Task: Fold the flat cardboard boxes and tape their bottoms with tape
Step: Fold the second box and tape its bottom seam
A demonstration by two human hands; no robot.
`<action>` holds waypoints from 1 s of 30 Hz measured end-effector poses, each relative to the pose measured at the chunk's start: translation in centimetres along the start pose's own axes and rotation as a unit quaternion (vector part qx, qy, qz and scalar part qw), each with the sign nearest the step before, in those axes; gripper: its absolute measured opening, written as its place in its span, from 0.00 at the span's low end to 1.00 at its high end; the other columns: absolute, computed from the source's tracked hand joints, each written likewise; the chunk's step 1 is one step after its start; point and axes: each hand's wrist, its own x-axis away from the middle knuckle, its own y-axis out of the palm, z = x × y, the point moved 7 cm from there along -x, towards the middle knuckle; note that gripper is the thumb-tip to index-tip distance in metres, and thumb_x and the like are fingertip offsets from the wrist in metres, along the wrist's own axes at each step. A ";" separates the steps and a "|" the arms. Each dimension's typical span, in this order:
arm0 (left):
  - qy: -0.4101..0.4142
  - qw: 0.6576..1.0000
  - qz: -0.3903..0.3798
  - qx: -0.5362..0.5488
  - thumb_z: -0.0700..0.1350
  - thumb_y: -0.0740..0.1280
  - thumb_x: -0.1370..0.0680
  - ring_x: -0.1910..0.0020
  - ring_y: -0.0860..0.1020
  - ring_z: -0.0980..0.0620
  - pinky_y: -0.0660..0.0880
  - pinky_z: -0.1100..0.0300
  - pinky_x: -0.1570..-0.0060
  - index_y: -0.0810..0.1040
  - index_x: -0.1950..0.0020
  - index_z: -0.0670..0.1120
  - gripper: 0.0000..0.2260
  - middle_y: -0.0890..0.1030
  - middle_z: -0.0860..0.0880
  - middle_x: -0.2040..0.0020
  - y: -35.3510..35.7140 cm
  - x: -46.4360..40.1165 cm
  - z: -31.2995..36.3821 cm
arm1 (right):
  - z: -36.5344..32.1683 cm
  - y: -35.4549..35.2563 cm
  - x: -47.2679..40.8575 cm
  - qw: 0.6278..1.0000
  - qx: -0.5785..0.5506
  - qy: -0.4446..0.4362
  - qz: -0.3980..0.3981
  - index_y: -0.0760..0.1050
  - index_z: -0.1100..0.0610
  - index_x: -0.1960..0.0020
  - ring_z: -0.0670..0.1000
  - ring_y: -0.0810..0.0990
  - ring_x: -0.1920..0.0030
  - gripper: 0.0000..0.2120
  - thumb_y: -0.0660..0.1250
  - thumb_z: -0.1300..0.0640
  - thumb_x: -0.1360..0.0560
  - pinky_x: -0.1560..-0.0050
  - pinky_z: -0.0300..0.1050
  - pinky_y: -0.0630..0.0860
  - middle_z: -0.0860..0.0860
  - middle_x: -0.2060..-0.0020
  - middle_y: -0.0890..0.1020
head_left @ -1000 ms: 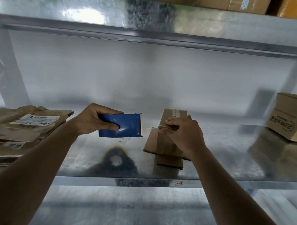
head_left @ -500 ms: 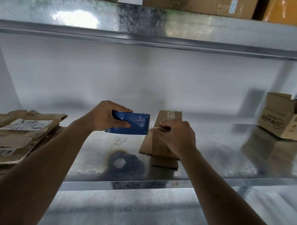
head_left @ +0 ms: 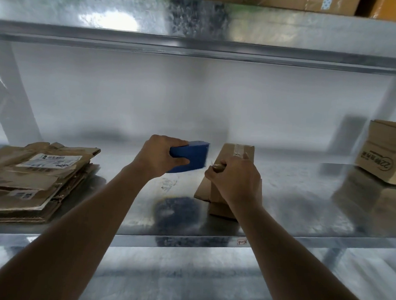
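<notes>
Cardboard stack: flat cardboard boxes (head_left: 36, 175) lie piled at the left end of the metal shelf (head_left: 291, 211), some with printed labels, well apart from both hands.
Left hand: left hand (head_left: 157, 156) has fingers curled round the back of the blue tape dispenser (head_left: 191, 157), held above the shelf with its front edge pointing at the box.
Box in hand: small cardboard box (head_left: 233, 173) stands on the shelf just right of the dispenser, open flaps down, with a strip of tape (head_left: 238, 149) already across its top face.
Right hand: right hand (head_left: 235, 180) wraps over the near upper part of that box and holds it; what its fingertips pinch I cannot tell.
Handling, my judgement: thin corrugated board, light and fairly stiff, but an empty shell dents if squeezed and slides easily on smooth metal; best pressed down along its edges beside the seam, not mid-panel.
Right end: folded printed box (head_left: 382, 159) sits at the far right, apart.
</notes>
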 end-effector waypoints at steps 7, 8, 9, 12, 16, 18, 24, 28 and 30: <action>-0.042 0.997 0.022 0.062 0.46 0.83 0.31 0.49 0.83 0.54 0.81 0.57 0.41 0.84 0.35 0.50 0.24 0.84 0.57 0.46 -0.6 0.2 -1.8 | 0.2 0.4 -0.2 1.000 -0.018 -0.006 -0.005 0.75 0.46 0.52 0.52 0.78 0.40 0.16 0.75 0.36 0.28 0.45 0.52 0.81 0.42 0.56 0.77; -0.037 0.997 0.018 0.064 0.47 0.83 0.30 0.49 0.83 0.54 0.81 0.58 0.41 0.84 0.35 0.50 0.24 0.83 0.58 0.46 -0.6 0.2 -1.6 | 0.1 0.3 -0.2 1.000 -0.016 -0.015 0.000 0.72 0.46 0.53 0.53 0.78 0.42 0.17 0.75 0.37 0.29 0.46 0.52 0.81 0.42 0.57 0.75; -0.034 0.997 0.012 0.063 0.47 0.83 0.30 0.49 0.83 0.54 0.80 0.58 0.41 0.84 0.34 0.50 0.25 0.83 0.58 0.46 -0.5 0.1 -1.5 | 0.2 0.2 -0.2 1.000 -0.016 -0.024 0.008 0.70 0.46 0.53 0.53 0.78 0.43 0.18 0.74 0.37 0.29 0.45 0.53 0.81 0.42 0.57 0.75; -0.034 0.998 -0.004 0.054 0.48 0.83 0.30 0.48 0.83 0.54 0.80 0.58 0.41 0.84 0.34 0.51 0.25 0.84 0.54 0.41 0.2 0.1 -1.8 | 0.9 -0.2 -0.3 0.998 -0.009 -0.040 0.040 0.73 0.48 0.48 0.53 0.77 0.42 0.19 0.74 0.37 0.29 0.36 0.54 0.77 0.45 0.52 0.79; -0.050 0.998 -0.008 0.040 0.48 0.82 0.29 0.49 0.82 0.53 0.78 0.61 0.43 0.83 0.33 0.51 0.25 0.85 0.52 0.40 1.5 0.8 -2.5 | 0.6 -0.4 -0.5 0.996 0.012 -0.048 0.078 0.76 0.54 0.38 0.54 0.78 0.40 0.22 0.70 0.41 0.24 0.32 0.54 0.74 0.51 0.41 0.82; -0.058 0.998 -0.009 0.033 0.48 0.82 0.29 0.50 0.81 0.54 0.77 0.64 0.46 0.83 0.33 0.51 0.25 0.85 0.52 0.40 2.2 1.1 -2.6 | 0.3 -0.1 -0.7 0.997 0.016 -0.045 0.068 0.76 0.54 0.36 0.54 0.78 0.38 0.19 0.67 0.43 0.21 0.30 0.55 0.74 0.52 0.38 0.81; -0.073 0.997 -0.018 0.023 0.48 0.81 0.27 0.46 0.82 0.53 0.76 0.64 0.44 0.81 0.31 0.52 0.25 0.85 0.51 0.38 3.9 1.9 -2.6 | 0.3 -0.1 -0.8 0.995 0.016 -0.042 0.085 0.75 0.56 0.37 0.54 0.79 0.40 0.18 0.63 0.44 0.19 0.29 0.56 0.73 0.53 0.41 0.82; -0.087 0.996 -0.023 0.003 0.50 0.80 0.27 0.42 0.82 0.49 0.73 0.66 0.45 0.81 0.30 0.53 0.25 0.83 0.49 0.35 4.7 2.7 -2.9 | 0.8 -0.2 -1.1 0.996 0.024 -0.039 0.072 0.75 0.55 0.41 0.53 0.80 0.41 0.13 0.60 0.48 0.18 0.22 0.52 0.62 0.51 0.45 0.82; -0.093 0.995 -0.021 -0.003 0.51 0.79 0.26 0.42 0.81 0.49 0.72 0.66 0.45 0.80 0.29 0.53 0.26 0.83 0.49 0.35 4.9 3.2 -2.9 | 1.1 -0.2 -1.2 0.997 0.016 -0.032 0.065 0.75 0.54 0.41 0.52 0.79 0.40 0.11 0.62 0.50 0.19 0.21 0.51 0.61 0.51 0.44 0.82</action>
